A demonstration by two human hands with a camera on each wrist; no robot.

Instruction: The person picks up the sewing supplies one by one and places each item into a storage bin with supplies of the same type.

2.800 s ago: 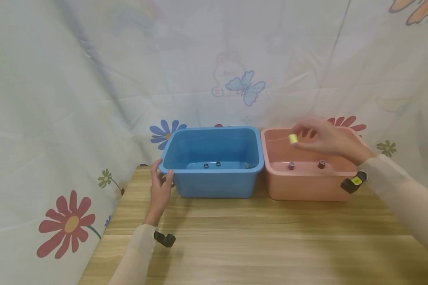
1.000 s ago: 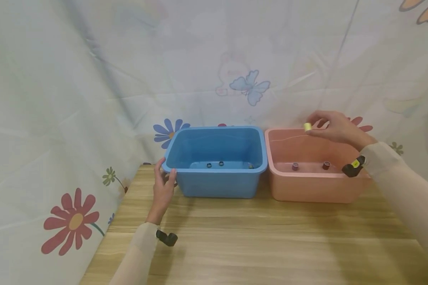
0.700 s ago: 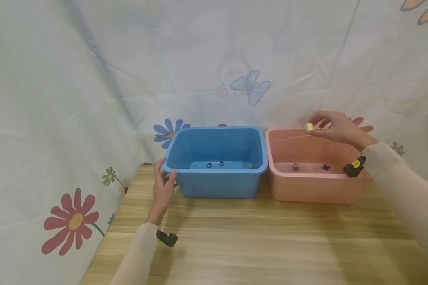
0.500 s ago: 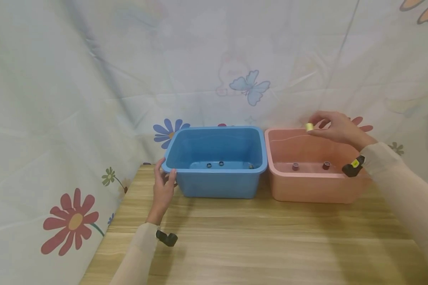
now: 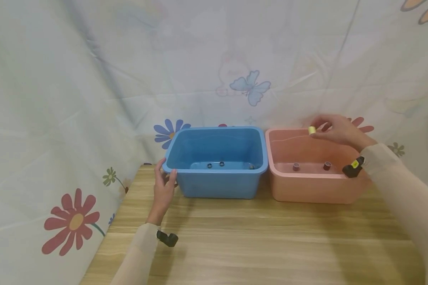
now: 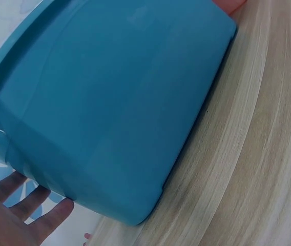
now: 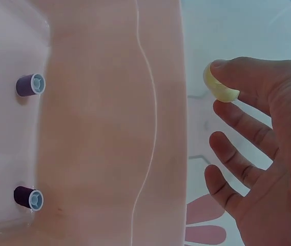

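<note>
My right hand point(image 5: 336, 130) pinches a small pale yellow thread spool point(image 5: 311, 130) between thumb and index finger, above the back rim of the pink bin point(image 5: 311, 190). Its other fingers are spread in the right wrist view. Inside that bin lie a purple spool point(image 7: 25, 86) and a darker purple spool point(image 7: 21, 197), apart from each other. At the left, my left hand point(image 5: 163, 194) grips the front left corner of the blue bin point(image 5: 217, 184). In the left wrist view its fingers point(image 6: 52, 219) lie against the bin's side, below the rim.
The bins stand side by side on a wooden table point(image 5: 242, 241), close to a printed curtain point(image 5: 199, 59) behind them. Small dark ring-like things point(image 5: 222, 164) lie on the blue bin's floor, too small to identify. Each wrist wears a black camera point(image 5: 167, 238).
Compared with the oldest frame, my right hand has carried the yellow spool rightward and up. In the last half second it has dipped slightly. My left hand keeps its grip on the blue bin.
</note>
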